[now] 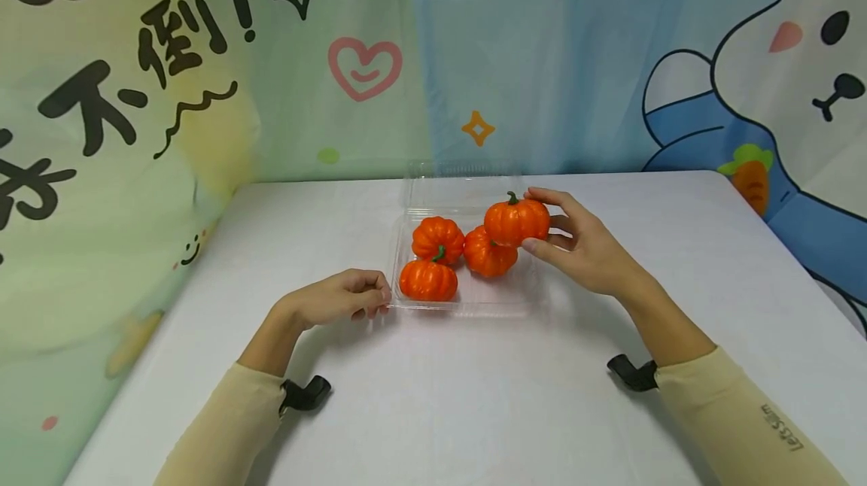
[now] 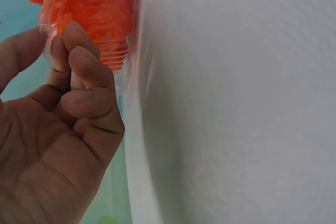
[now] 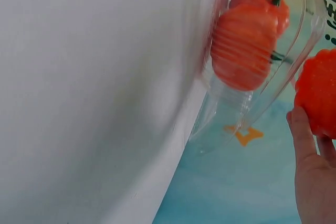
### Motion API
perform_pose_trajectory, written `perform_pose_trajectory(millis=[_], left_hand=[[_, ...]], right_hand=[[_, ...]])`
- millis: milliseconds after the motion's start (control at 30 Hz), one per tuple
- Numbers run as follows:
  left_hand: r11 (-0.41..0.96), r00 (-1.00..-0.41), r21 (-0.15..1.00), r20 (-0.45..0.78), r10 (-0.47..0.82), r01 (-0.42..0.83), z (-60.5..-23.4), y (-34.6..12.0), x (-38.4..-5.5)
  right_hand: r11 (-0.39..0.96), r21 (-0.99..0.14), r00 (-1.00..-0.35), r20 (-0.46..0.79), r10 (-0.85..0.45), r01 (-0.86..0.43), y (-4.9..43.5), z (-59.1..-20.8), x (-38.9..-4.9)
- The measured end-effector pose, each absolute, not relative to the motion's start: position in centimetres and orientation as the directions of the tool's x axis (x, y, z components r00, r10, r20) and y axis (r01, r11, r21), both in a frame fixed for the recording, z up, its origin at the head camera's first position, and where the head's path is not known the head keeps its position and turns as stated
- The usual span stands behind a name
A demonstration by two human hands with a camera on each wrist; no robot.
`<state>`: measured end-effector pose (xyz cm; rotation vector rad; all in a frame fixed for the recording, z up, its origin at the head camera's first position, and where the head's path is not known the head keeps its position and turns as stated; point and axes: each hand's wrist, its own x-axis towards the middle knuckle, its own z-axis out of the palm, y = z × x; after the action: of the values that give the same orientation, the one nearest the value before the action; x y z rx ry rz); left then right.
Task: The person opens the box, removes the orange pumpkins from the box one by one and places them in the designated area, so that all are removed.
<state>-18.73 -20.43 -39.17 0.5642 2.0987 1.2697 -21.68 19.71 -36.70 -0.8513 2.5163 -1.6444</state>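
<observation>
We are gripping a fourth pumpkin (image 1: 516, 220) in our right hand (image 1: 584, 251), holding it above the clear tray (image 1: 467, 302) with three pumpkins. Our left hand (image 1: 339, 296) is pinching the tray's corner. Next probably calls for lowering it into the free spot.

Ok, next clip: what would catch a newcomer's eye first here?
Four bright orange toy pumpkins at the middle of the white table: three sit in a clear plastic clamshell tray, and the fourth orange pumpkin is held just above them by the right hand. The left hand pinches the tray's near left corner. Behind hangs a pastel cartoon backdrop with a white rabbit at the right.
</observation>
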Motion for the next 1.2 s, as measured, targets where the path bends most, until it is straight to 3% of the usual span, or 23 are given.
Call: perform_pose_trajectory(millis=[1200], left_hand=[[0.429,-0.716,0.902,-0.274,0.642,0.040,-39.5,-20.8,-18.9]], right_hand=[[0.408,-0.796,-0.891,0.356,-0.282,-0.447,23.1,-38.4,-25.6]])
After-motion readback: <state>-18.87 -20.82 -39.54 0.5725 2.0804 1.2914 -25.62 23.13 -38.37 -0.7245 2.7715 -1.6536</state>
